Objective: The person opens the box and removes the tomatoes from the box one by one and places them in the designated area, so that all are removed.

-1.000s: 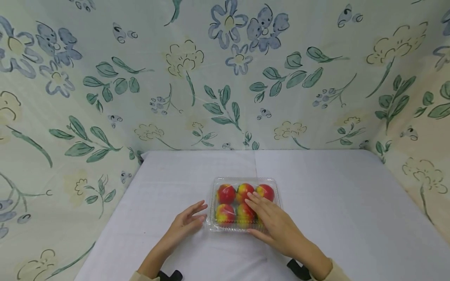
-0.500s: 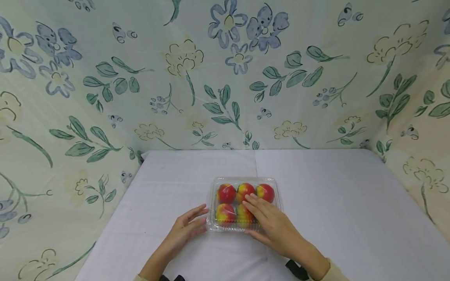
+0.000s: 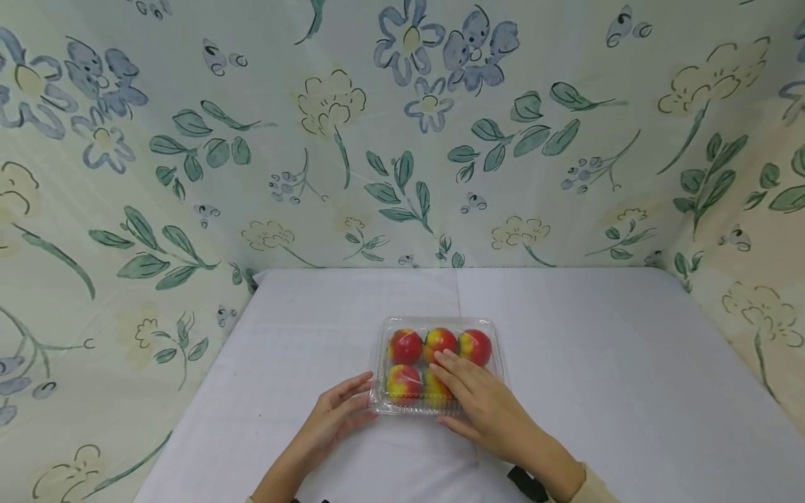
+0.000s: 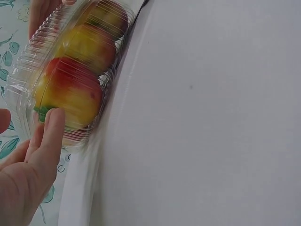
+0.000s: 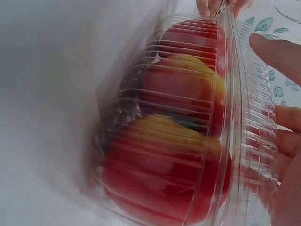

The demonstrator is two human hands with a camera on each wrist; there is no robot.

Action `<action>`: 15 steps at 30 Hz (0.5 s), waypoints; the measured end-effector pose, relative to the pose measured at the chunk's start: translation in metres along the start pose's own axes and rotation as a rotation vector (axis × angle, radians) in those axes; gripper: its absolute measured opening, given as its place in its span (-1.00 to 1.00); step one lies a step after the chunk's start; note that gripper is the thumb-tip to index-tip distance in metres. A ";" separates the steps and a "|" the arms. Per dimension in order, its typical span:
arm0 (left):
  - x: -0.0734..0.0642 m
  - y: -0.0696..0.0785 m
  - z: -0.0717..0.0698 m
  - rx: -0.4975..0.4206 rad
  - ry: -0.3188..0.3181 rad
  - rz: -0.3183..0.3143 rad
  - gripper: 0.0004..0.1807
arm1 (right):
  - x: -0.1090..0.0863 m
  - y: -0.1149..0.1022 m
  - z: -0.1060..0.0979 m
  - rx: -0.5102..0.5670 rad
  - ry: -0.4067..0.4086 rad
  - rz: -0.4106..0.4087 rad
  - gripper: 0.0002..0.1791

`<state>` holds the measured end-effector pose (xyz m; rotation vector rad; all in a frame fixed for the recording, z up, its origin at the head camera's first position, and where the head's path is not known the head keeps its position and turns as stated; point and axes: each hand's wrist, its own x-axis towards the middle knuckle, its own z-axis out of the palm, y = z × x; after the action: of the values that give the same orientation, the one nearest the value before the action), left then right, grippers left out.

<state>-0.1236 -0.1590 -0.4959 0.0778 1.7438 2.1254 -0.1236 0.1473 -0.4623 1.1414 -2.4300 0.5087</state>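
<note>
A clear plastic clamshell box (image 3: pixel 411 323) of red-and-yellow fruits (image 3: pixel 405 346) sits on the white-covered table, its lid down. My right hand (image 3: pixel 490 409) lies across the lid's right part, fingers extended over the fruits and thumb near the front edge. At the box's left side is my left hand (image 3: pixel 332 419), its fingers fairly straight and the tips right at the wall. In the left wrist view those fingers (image 4: pixel 52 129) overlap the ridged plastic beside a fruit with a green patch. The right wrist view shows the right thumb (image 5: pixel 273 49) beyond the lid's rim. Some fruit is hidden beneath the right hand.
The white tablecloth (image 3: pixel 597 349) spreads around the box on every side. Behind the table hangs a floral curtain (image 3: pixel 402 140), which also runs along the left and right sides. A black wrist strap (image 3: pixel 527 483) shows by the right sleeve.
The left hand has moved slightly right, up to the box's side. The right hand has slid a little left over the lid. The box stays in place.
</note>
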 end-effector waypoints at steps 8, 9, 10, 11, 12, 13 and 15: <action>-0.001 -0.003 0.002 -0.071 0.020 -0.019 -0.34 | 0.001 0.001 0.003 -0.024 -0.024 -0.003 -0.16; -0.001 -0.003 0.002 -0.081 0.021 -0.024 -0.34 | 0.001 0.001 0.004 -0.028 -0.031 0.000 -0.13; -0.001 -0.004 0.002 -0.089 0.020 -0.029 -0.34 | 0.001 0.001 0.004 -0.030 -0.035 0.002 -0.11; -0.001 -0.004 0.003 -0.096 0.018 -0.033 -0.34 | 0.001 0.001 0.004 -0.034 -0.039 0.004 -0.10; -0.001 -0.004 0.003 -0.101 0.016 -0.036 -0.34 | 0.000 0.001 0.004 -0.037 -0.041 0.006 -0.09; -0.001 -0.004 0.003 -0.104 0.014 -0.037 -0.35 | 0.000 0.001 0.004 -0.039 -0.042 0.007 -0.09; -0.001 -0.004 0.004 -0.108 0.010 -0.036 -0.34 | 0.000 0.001 0.004 -0.041 -0.044 0.009 -0.09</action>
<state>-0.1207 -0.1550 -0.4991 0.0058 1.6195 2.1929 -0.1254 0.1458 -0.4660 1.1366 -2.4727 0.4394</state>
